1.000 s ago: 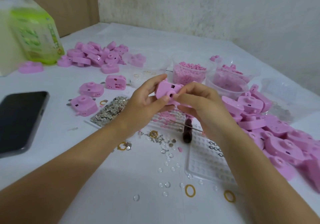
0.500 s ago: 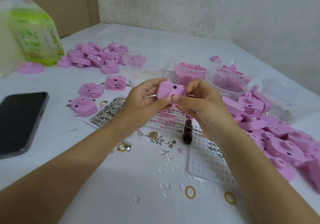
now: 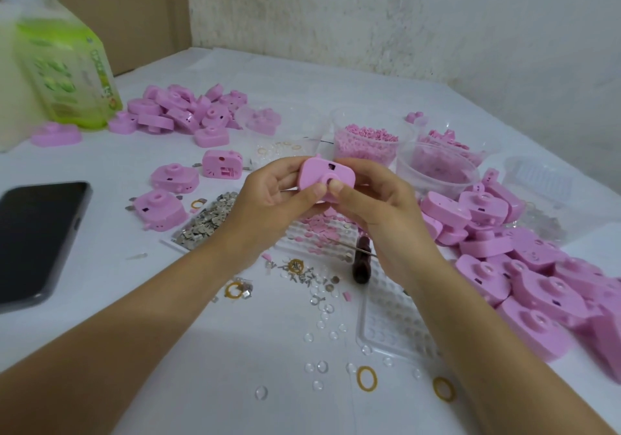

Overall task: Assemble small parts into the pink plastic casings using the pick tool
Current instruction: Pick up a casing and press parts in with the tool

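A pink camera-shaped casing (image 3: 317,173) is held up above the table between both hands, its front facing me. My left hand (image 3: 268,199) grips its left side and underside. My right hand (image 3: 379,199) holds the right side, with the thumb pressed on the round lens ring. The pick tool (image 3: 361,260), with a dark handle and thin metal shaft, lies on the table under my right hand, partly hidden. Small clear lenses (image 3: 321,313) and metal bits (image 3: 299,271) are scattered below.
Pink casings are piled at the right (image 3: 524,266) and the far left (image 3: 188,112). Tubs of pink parts (image 3: 366,142) stand behind the hands. A clear dimpled tray (image 3: 389,330), a heap of metal clips (image 3: 208,223), a black phone (image 3: 37,236) and a green bottle (image 3: 67,75) are around.
The casing has been turned in my hands so its front faces me, and my right thumb now presses on the lens ring. The hands stayed in about the same place.
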